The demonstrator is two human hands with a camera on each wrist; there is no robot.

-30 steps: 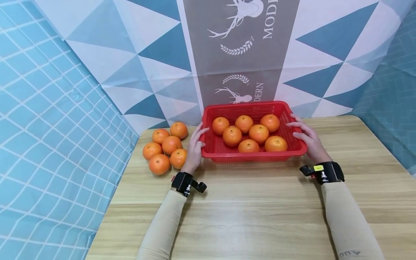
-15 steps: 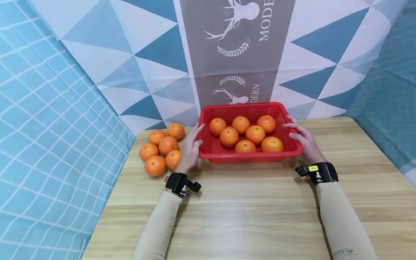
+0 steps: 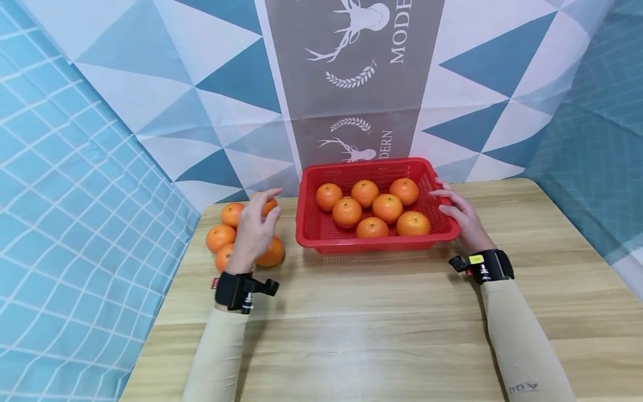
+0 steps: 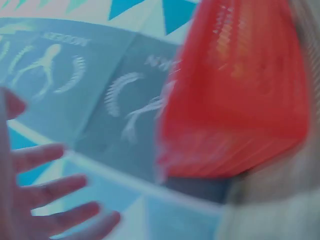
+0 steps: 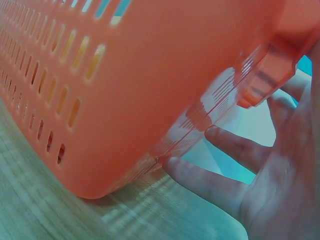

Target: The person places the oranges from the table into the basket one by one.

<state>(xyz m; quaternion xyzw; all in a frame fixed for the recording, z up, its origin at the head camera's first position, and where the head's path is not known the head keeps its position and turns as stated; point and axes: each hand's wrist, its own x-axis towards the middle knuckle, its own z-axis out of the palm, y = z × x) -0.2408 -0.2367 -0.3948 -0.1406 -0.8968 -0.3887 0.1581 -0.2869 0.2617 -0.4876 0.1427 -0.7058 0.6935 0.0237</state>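
A red plastic basket [image 3: 341, 246] with slotted walls stands at the back of the table, holding several oranges [image 3: 387, 209]. My right hand [image 3: 466, 222] grips its right rim; in the right wrist view two fingers [image 5: 207, 182] touch the outer end wall below it. To the basket's left lies a group of loose oranges [image 3: 220, 238]. My left hand [image 3: 253, 234] hovers over that group, fingers spread and loosely bent, and hides part of it. In the blurred left wrist view, the left hand's fingers [image 4: 55, 192] are apart from the basket, with nothing between them.
The pale wooden table [image 3: 321, 335] stretches in front of the basket. A patterned cloth [image 3: 351, 84] hangs close behind it. Blue tiled-print sheeting [image 3: 75, 234] borders the left side, and more blue sheeting [image 3: 598, 145] borders the right.
My left hand has let go of the basket's left rim and moved left over the loose oranges. My right hand stays at the right rim. The head view has shifted slightly.
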